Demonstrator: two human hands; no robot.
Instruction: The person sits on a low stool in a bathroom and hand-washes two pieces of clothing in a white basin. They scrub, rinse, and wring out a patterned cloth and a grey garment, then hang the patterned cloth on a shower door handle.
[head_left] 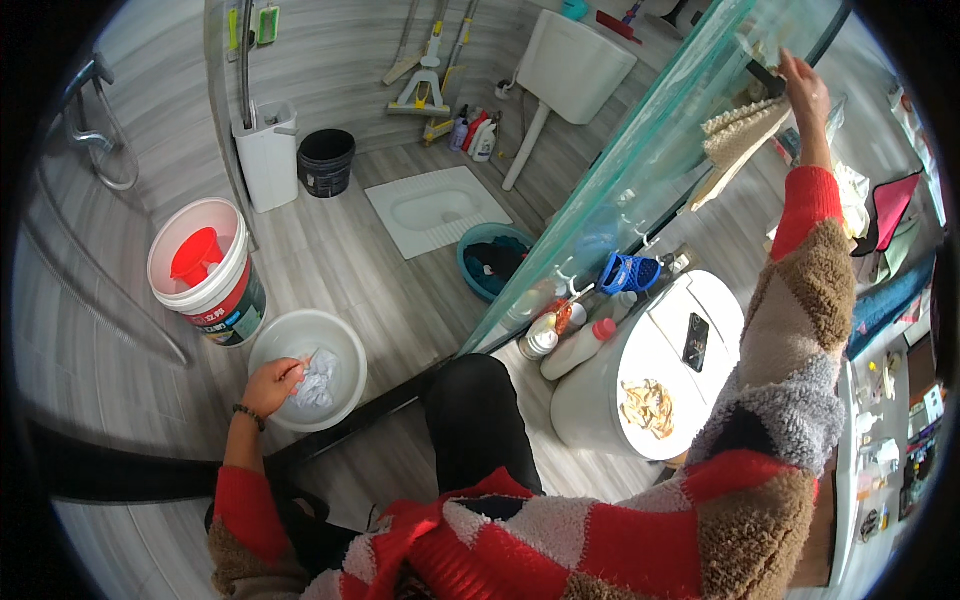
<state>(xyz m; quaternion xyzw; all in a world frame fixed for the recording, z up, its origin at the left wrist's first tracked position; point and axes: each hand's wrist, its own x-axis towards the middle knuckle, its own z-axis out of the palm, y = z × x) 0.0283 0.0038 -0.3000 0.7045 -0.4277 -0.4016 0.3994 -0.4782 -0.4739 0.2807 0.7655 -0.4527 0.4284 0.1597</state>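
White paint bucket [205, 285] on grey tile floor [340, 270], red scoop [196, 256] inside. Black bucket [326, 161] beside white mop-wringer bin [267, 155] near wall. White squat toilet pan [436, 210] set in floor; white cistern [575, 63] above, pipe running down. Mops [425, 70] leaning on wall, cleaning bottles [474, 134] at their foot. Teal basin [490, 260] with dark laundry. White round-topped washing machine [650, 370], black phone [695, 341] and peelings [648, 406] on lid. Blue basket [628, 272] just beside bottles [565, 335].
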